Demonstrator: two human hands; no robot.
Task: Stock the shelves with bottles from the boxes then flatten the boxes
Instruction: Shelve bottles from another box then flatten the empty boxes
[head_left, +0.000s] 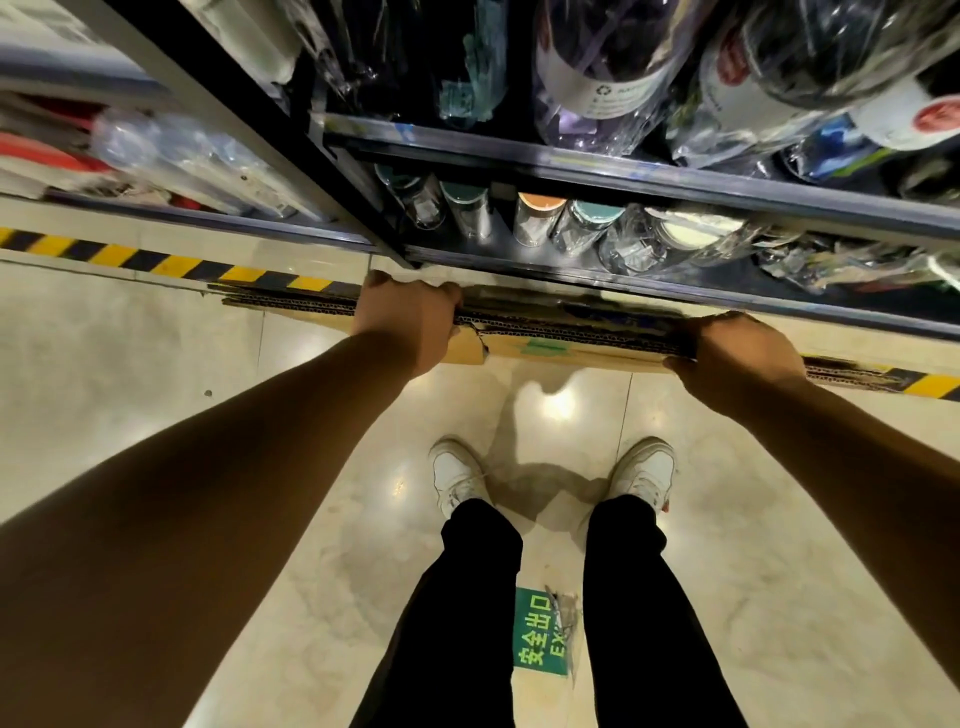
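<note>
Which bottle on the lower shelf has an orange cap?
The orange-capped bottle, third from left; neighbouring bottles have teal caps, the rightmost bottle cream.

Both hands grip flattened cardboard boxes (566, 340) edge-up: left hand (410, 325) one end, right hand (737, 353) the other (bottles (540, 218) shelved just beyond).

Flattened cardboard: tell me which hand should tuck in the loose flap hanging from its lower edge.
Left, probably. The left hand grips the flattened cardboard right beside the loose flap; the right hand grips it well away, toward the other end.
</note>
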